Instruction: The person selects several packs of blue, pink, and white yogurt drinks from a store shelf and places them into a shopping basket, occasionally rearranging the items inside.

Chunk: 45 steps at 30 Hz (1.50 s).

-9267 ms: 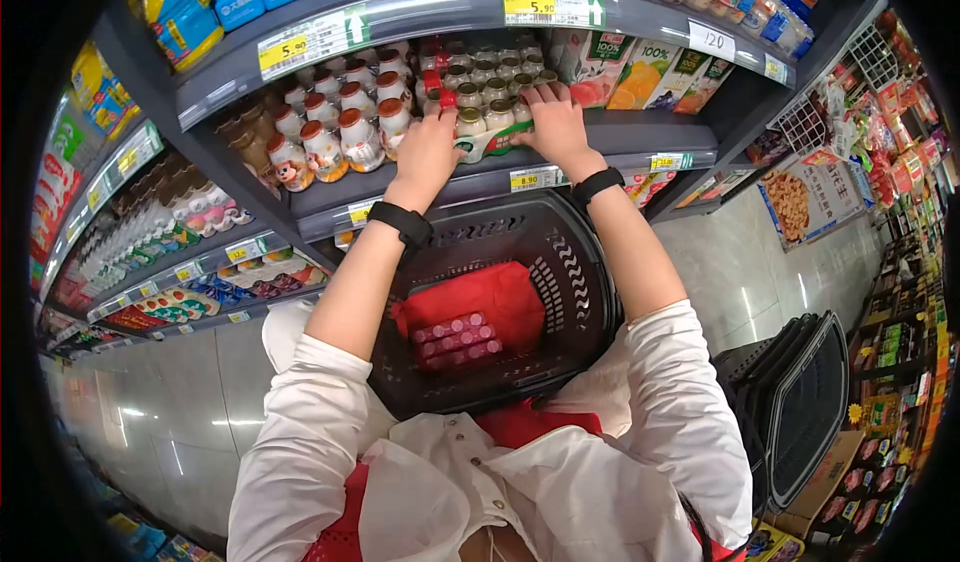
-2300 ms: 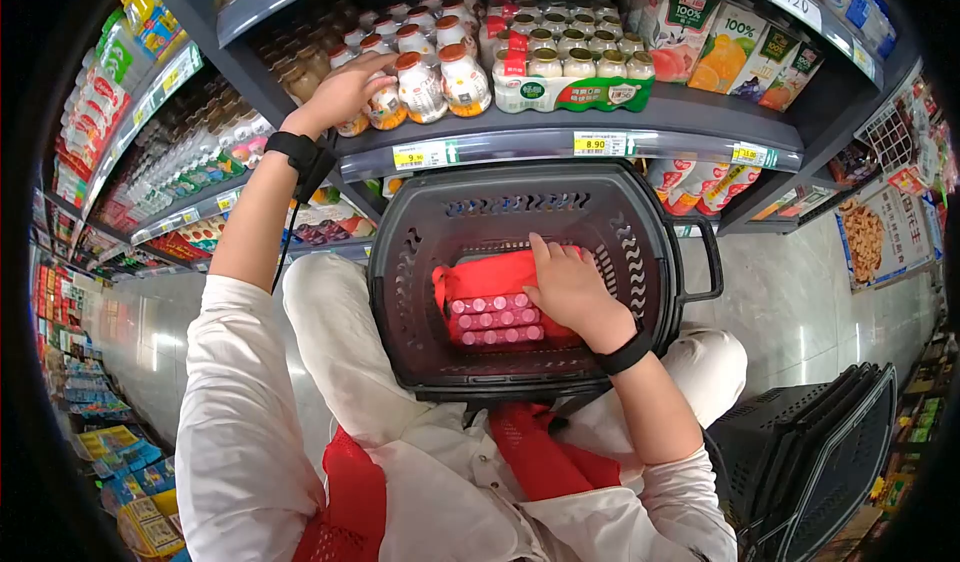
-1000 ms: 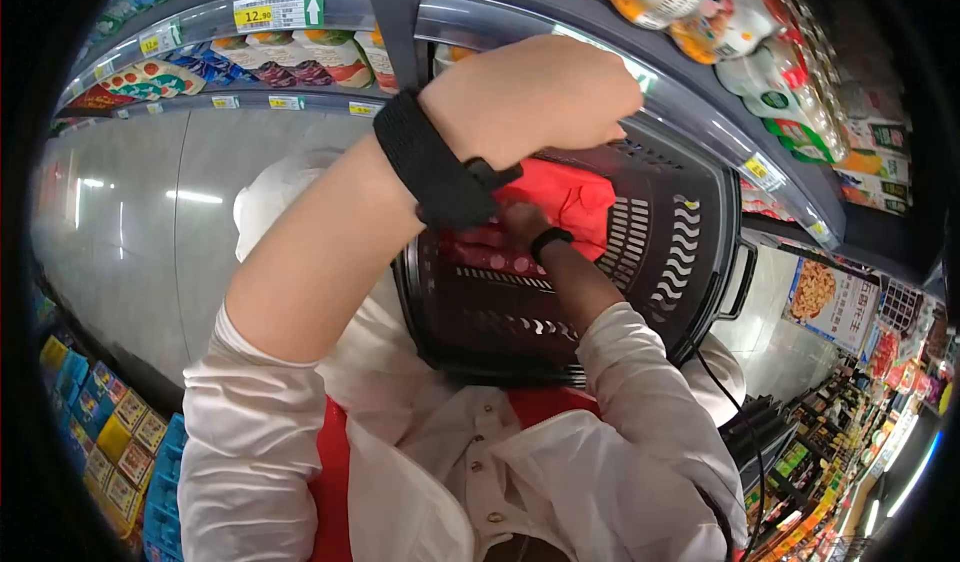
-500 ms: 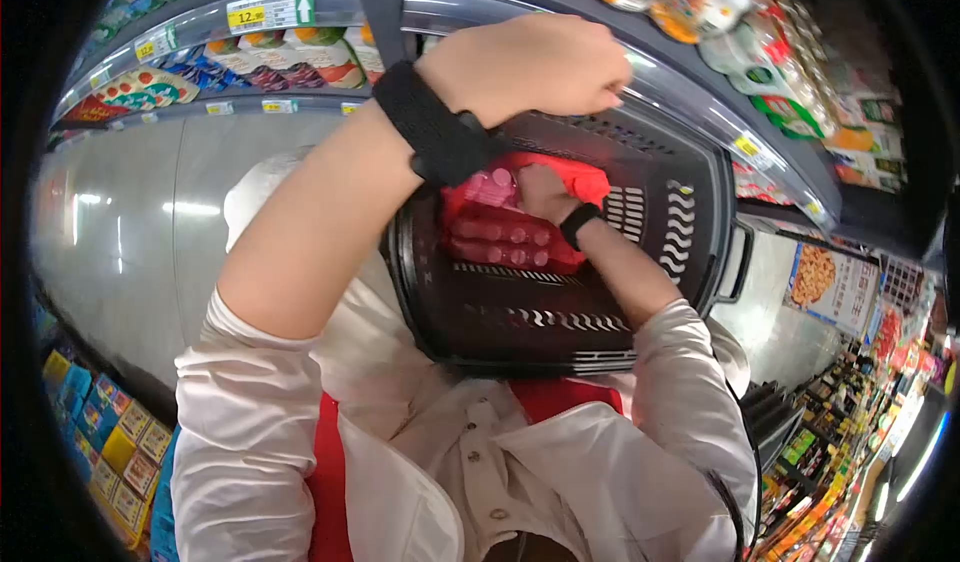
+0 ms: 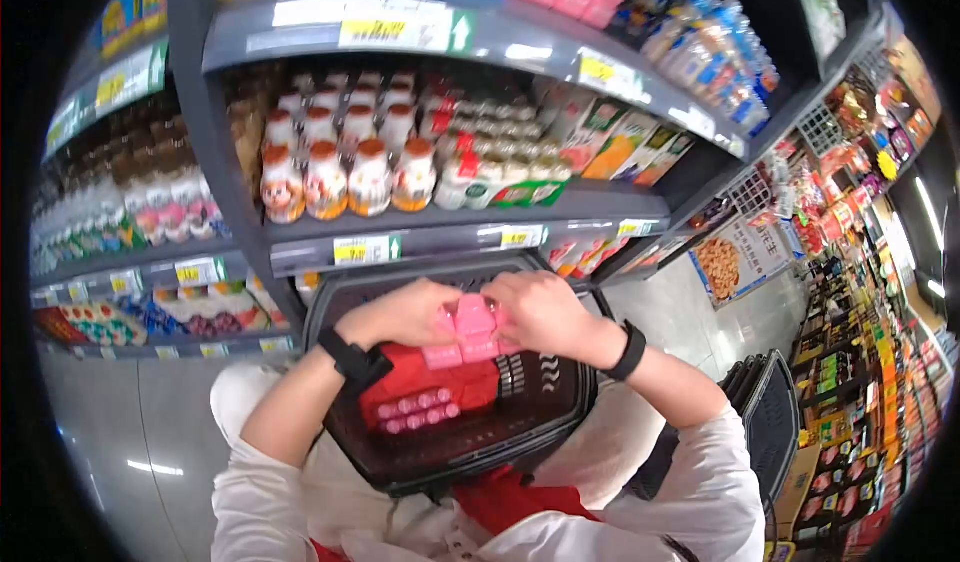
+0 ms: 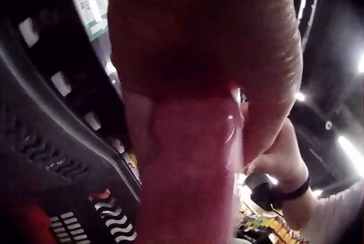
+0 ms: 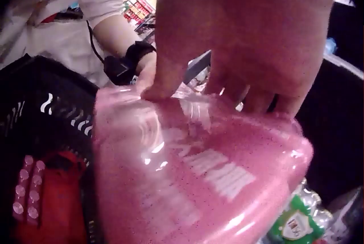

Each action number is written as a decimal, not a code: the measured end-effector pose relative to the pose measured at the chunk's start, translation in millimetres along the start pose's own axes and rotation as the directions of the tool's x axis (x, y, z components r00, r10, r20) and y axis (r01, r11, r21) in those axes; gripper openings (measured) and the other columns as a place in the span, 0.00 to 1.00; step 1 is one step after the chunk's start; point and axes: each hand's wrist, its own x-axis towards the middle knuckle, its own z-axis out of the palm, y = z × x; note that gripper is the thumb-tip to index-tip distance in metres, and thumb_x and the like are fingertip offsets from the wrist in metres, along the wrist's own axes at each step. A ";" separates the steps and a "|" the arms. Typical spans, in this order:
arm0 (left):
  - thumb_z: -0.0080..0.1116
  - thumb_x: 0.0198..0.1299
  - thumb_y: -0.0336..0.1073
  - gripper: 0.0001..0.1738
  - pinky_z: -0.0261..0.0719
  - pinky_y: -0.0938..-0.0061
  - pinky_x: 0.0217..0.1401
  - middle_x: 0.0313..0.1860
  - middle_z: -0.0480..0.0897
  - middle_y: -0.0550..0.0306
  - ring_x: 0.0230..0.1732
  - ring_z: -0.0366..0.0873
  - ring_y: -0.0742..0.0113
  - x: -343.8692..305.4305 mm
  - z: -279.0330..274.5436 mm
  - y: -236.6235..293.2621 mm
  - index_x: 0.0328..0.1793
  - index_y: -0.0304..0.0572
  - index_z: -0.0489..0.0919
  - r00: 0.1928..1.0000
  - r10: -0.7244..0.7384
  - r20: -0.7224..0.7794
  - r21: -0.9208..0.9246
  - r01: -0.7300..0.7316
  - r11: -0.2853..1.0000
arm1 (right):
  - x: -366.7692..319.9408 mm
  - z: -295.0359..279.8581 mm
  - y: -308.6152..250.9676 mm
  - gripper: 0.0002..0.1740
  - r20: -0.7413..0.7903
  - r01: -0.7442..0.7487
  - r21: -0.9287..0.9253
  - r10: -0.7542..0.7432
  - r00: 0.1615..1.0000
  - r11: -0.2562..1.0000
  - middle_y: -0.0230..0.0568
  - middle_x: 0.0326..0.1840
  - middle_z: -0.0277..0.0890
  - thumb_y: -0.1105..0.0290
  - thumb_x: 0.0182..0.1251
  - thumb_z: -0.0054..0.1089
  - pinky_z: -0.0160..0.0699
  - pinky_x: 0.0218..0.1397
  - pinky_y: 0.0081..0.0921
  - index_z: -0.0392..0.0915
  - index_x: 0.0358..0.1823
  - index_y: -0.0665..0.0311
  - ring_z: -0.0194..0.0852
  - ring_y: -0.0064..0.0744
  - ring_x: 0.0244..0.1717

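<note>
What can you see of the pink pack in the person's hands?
The pink pack is a bundle of several pink containers, glossy as if wrapped in clear film, which catches bright highlights. Pale lettering runs over its side, too blurred to read. The left hand and right hand grip it from opposite sides, fingers at its edges. It is held up over the dark basket. Its exact count and any damage cannot be told.
</note>
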 end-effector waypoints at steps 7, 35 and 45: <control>0.68 0.55 0.32 0.21 0.74 0.76 0.54 0.45 0.83 0.60 0.47 0.76 0.77 2.0 14.5 8.0 0.54 0.35 0.78 0.994 -0.092 0.064 -0.546 0.112 0.830 | -35.6 -11.6 -34.3 0.49 -0.124 0.064 -0.366 -0.117 0.985 0.928 0.43 0.62 0.66 0.61 0.36 0.75 0.63 0.63 0.46 0.63 0.66 0.60 0.61 0.47 0.66; 0.27 0.70 0.67 0.43 0.84 0.61 0.43 0.53 0.77 0.41 0.42 0.82 0.51 -44.4 -62.4 10.7 0.65 0.32 0.68 0.926 -0.112 -0.361 -0.874 -0.294 0.388 | 213.9 -300.2 136.8 0.52 -0.855 -0.747 -0.490 -0.085 0.511 0.450 0.45 0.58 0.65 0.68 0.39 0.73 0.75 0.52 0.49 0.57 0.71 0.50 0.64 0.48 0.60; 0.21 0.55 0.81 0.57 0.84 0.62 0.42 0.50 0.78 0.38 0.42 0.83 0.50 -45.7 -60.3 14.6 0.60 0.30 0.70 0.942 -0.136 -0.305 -0.818 -0.187 0.543 | 238.9 -308.8 143.7 0.41 -0.651 -0.550 -0.751 -0.268 0.710 0.366 0.45 0.55 0.70 0.62 0.55 0.63 0.78 0.46 0.46 0.59 0.71 0.55 0.70 0.44 0.56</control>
